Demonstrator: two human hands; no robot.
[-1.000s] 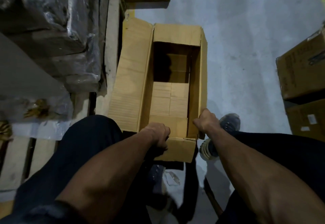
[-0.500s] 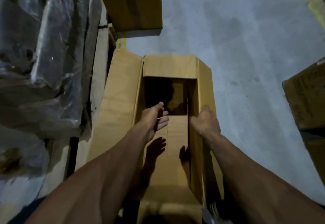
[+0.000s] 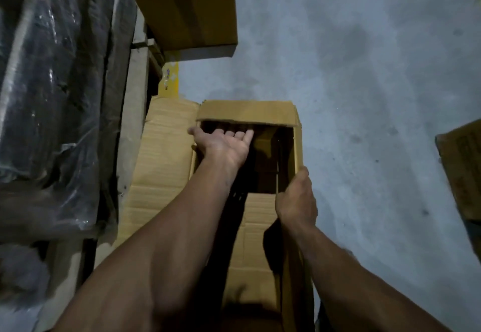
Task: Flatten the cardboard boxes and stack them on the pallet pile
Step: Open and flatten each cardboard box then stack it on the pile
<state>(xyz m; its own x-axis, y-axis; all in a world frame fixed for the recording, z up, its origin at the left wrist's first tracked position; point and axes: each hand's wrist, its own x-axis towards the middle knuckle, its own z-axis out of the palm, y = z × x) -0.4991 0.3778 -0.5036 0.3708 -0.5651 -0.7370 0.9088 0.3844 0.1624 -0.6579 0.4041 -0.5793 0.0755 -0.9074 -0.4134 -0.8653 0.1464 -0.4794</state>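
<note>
An open cardboard box [image 3: 161, 165] lies on the grey floor in front of me, its left flap spread flat and its far flap [image 3: 247, 110] folded over the opening. My left hand [image 3: 223, 146] reaches deep into the box to the far end, with the fingers stretched toward the inside under the far flap and the thumb out over the left edge. My right hand [image 3: 296, 201] grips the box's right wall, fingers curled over its top edge. The inside of the box is dark.
A closed cardboard box [image 3: 187, 11] stands on the floor beyond. Another box [image 3: 463, 165] sits at the right edge. On the left are plastic-wrapped goods [image 3: 52, 97] on a wooden pallet [image 3: 132, 112]. Bare concrete floor [image 3: 364, 71] lies to the right.
My left hand has let go of the near flap and reached forward through the box to its far end. My right hand has slid along the right wall. The view has shifted forward.
</note>
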